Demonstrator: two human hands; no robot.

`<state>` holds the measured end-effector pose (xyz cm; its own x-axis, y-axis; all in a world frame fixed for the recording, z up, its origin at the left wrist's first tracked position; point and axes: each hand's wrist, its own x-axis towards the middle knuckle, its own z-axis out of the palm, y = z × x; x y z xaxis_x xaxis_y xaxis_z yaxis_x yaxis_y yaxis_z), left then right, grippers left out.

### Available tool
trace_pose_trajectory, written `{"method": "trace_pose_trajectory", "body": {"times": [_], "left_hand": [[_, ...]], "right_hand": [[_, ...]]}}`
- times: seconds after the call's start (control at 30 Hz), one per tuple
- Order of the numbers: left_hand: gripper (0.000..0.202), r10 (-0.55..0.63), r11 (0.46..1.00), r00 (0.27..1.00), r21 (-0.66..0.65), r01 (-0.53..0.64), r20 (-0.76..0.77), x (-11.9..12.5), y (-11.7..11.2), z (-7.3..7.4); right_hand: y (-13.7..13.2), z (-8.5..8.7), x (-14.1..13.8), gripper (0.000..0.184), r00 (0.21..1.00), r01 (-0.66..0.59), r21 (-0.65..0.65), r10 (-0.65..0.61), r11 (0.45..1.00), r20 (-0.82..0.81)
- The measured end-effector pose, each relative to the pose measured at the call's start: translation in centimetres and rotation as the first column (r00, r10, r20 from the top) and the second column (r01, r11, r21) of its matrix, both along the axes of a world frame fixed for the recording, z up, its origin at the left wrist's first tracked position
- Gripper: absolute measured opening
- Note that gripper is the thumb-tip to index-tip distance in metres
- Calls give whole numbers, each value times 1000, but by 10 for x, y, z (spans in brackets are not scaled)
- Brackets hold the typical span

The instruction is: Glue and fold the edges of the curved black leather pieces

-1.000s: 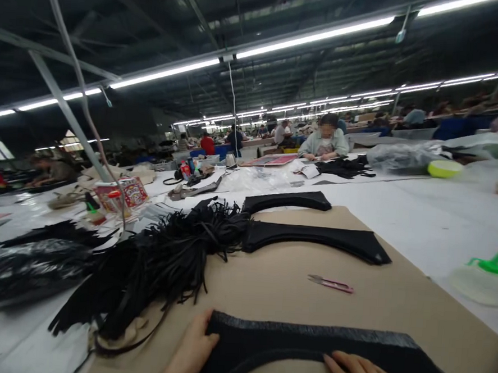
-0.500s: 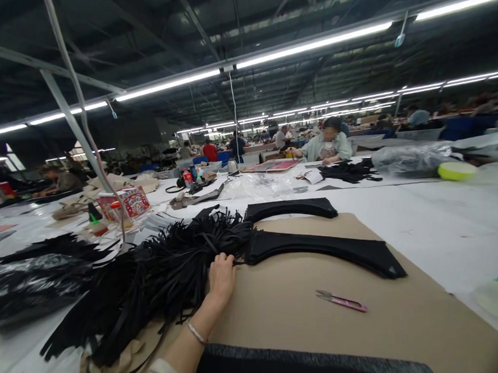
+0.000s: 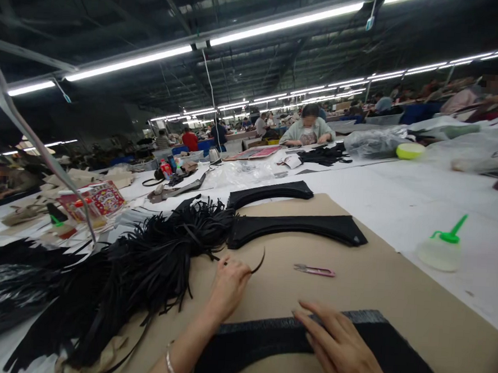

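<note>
My left hand (image 3: 229,281), with a bangle at the wrist, is closed on a thin black strip (image 3: 260,264) whose curved end sticks out to the right. Just left of it lies a large heap of black strips (image 3: 143,264). My right hand (image 3: 340,344) has its fingers stretched out over a curved black fabric piece (image 3: 260,336) at the near edge, the fingertips at its grey upper border. Beyond the hands lie a stack of black curved pieces (image 3: 292,228) and another such stack (image 3: 271,193). Pink-handled thread snips (image 3: 315,270) rest on the brown board (image 3: 276,292).
A squeeze bottle with a green nozzle (image 3: 443,246) stands on the white table at right. Plastic-wrapped black material (image 3: 10,284) lies at far left, near a red patterned box (image 3: 105,197). Across the table a co-worker (image 3: 308,128) sits by more black strips (image 3: 324,154).
My left hand has come away from the heap to the right, now with a strip in its fingers. My right hand has come into view over the near black piece. The view has shifted right.
</note>
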<state>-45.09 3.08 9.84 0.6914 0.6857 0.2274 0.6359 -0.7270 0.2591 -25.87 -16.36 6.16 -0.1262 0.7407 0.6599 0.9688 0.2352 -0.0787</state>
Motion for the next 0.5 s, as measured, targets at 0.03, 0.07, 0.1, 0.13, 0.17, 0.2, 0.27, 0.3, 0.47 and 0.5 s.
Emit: {"method": "trace_pose_trajectory", "body": {"times": [0.03, 0.07, 0.1, 0.13, 0.17, 0.2, 0.27, 0.3, 0.47, 0.5], "left_hand": [[24, -54, 998, 999, -34, 54, 5, 1, -18, 0], [25, -97, 993, 995, -65, 98, 11, 2, -36, 1], [25, -129, 987, 991, -92, 131, 21, 2, -53, 3], [25, -151, 981, 988, -118, 155, 39, 1, -67, 5], [25, -165, 974, 984, -148, 174, 65, 0, -79, 7], [25, -173, 965, 980, -183, 189, 101, -1, -88, 10], [23, -163, 941, 969, -266, 209, 184, -7, -95, 14], [23, -142, 930, 965, -304, 206, 219, -12, -95, 17], [22, 74, 912, 962, -409, 41, 261, -65, -73, 31], [22, 117, 905, 959, -426, 5, 259, -80, -68, 33]], "right_hand": [[7, 11, -4, 41, 1000, -16, -59, 16, 998, -2], [14, 20, -8, 42, 999, -52, -104, 52, 993, 1], [20, 25, -13, 40, 995, -96, -153, 96, 984, -8], [25, 28, -17, 36, 990, -139, -207, 136, 968, -32], [28, 29, -20, 32, 983, -182, -256, 170, 949, -71], [30, 29, -22, 30, 974, -218, -304, 188, 927, -125], [29, 28, -20, 32, 954, -259, -386, 173, 885, -243], [28, 27, -15, 33, 945, -268, -419, 151, 868, -292], [8, 34, 43, 32, 910, -274, -498, 54, 823, -411], [1, 34, 58, 33, 903, -278, -527, 31, 803, -429]]}}
